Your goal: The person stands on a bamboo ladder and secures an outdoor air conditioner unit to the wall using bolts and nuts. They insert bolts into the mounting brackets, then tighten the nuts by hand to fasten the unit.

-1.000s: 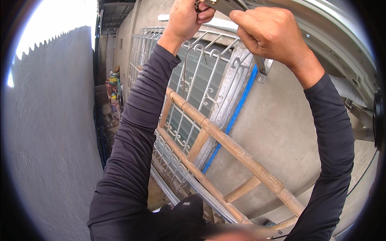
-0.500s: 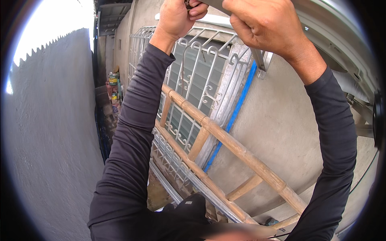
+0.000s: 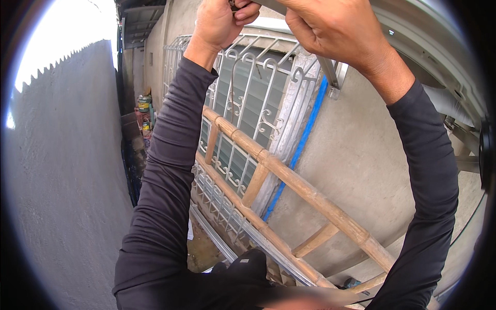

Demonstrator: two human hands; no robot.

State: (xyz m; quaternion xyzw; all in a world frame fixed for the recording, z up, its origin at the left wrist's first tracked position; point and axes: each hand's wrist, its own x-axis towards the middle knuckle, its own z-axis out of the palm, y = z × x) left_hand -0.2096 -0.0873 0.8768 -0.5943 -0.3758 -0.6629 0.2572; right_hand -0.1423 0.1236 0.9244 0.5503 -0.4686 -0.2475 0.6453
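Observation:
At the top edge, my left hand (image 3: 217, 23) has its fingers curled on a small metal piece (image 3: 233, 6), which is mostly hidden. Beside it a grey metal bar (image 3: 272, 7) runs out of the picture. My right hand (image 3: 336, 28) is closed at that bar, knuckles toward me; whatever is inside its fingers is hidden. Both forearms are raised in dark sleeves. Below and behind my right hand a metal bracket arm (image 3: 330, 72) is fixed at the beige wall (image 3: 361, 155).
A bamboo ladder (image 3: 310, 196) leans across a white window grille (image 3: 237, 67). A blue pipe (image 3: 305, 139) runs up beside the window. A grey wall (image 3: 62, 155) flanks the narrow passage at left, with stacked containers (image 3: 144, 103) farther back. A light metal canopy (image 3: 444, 57) curves overhead at right.
Both my hands have shifted up and to the left in the picture, carrying the left hand's small piece closer to the top edge. Their curled grips look much the same.

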